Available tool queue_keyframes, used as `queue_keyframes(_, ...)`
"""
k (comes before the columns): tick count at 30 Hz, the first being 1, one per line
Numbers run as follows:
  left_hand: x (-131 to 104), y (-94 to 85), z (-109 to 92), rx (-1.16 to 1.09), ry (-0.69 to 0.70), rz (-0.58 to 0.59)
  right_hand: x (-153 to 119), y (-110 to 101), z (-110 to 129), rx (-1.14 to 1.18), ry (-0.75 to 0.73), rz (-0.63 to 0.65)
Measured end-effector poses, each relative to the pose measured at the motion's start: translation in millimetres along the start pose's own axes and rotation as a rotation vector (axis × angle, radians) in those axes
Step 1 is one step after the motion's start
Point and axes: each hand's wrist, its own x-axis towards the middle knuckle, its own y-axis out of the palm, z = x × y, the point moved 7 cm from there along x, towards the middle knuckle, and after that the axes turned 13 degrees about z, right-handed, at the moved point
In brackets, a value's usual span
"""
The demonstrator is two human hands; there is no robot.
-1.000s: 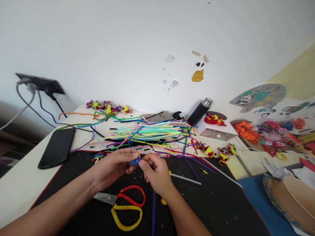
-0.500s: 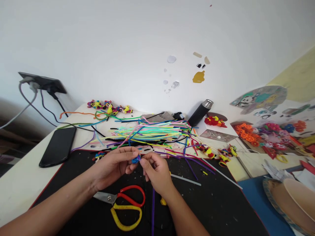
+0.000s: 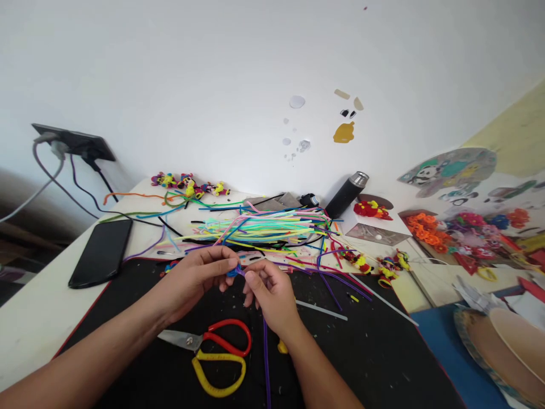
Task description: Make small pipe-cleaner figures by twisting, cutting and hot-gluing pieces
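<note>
My left hand [image 3: 208,272] pinches a small blue coil of pipe cleaner [image 3: 232,273] between thumb and fingers. Beside it, my right hand [image 3: 270,292] grips a purple pipe cleaner [image 3: 240,271] where it meets the blue coil. A long purple strand [image 3: 266,363] runs down below the right hand; whether it is the same piece is hidden by the fingers. Under the hands, scissors [image 3: 221,358] with one red and one yellow handle lie on the black mat [image 3: 340,363]. A small yellow piece [image 3: 282,346] sits partly behind my right wrist.
A heap of colourful pipe cleaners [image 3: 264,227] spreads behind the hands. At left lies a black phone [image 3: 101,253]. A dark flask [image 3: 347,194] leans near the wall. Small pipe-cleaner figures [image 3: 387,270] stand at right, with a grey stick [image 3: 321,309] on the mat.
My right hand has shifted slightly to the right, and a little more purple shows between the fingertips. My left hand has moved slightly up and to the left.
</note>
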Motion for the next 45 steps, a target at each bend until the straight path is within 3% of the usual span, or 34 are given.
queue_keyframes(4, 1.2, -0.8, 5.8, 0.003, -0.001, -0.016, -1.1, 4.7, 2.2, 0.045, -0.011, 0.017)
queue_keyframes(11, 2.7, 4.4, 15.3, -0.101, -0.062, 0.055, -2.0, 3.8, 5.9, 0.033, 0.005, 0.012)
queue_keyframes(45, 3.2, 4.4, 18.5, -0.264, -0.074, 0.041, -4.1, 3.6, 6.7, 0.032, 0.018, 0.008)
